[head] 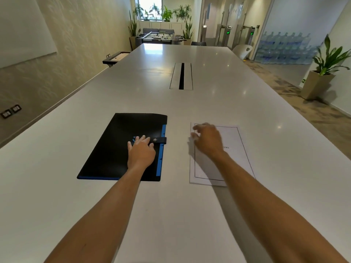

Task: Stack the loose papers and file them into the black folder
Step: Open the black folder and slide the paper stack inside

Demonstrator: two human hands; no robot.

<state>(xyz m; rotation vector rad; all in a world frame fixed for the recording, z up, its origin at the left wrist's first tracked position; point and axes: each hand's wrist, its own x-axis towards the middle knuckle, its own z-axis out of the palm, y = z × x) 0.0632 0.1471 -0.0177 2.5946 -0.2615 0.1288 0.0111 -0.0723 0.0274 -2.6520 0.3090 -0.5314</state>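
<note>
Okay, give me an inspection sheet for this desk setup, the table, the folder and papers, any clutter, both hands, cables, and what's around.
Surface: long white table, glossy, with a cable slot in the middle.
Job's things: black folder lying flat, strap snapped shut; papers stacked to its right, apart from it.
Clutter: nothing seen.
Grips: left hand flat on the folder beside the snap strap; right hand above the papers' far left corner, fingers curled, blurred; contact unclear.
Cables: nothing seen.
Surroundings: foosball table, potted plants, stacked water bottles behind glass.
</note>
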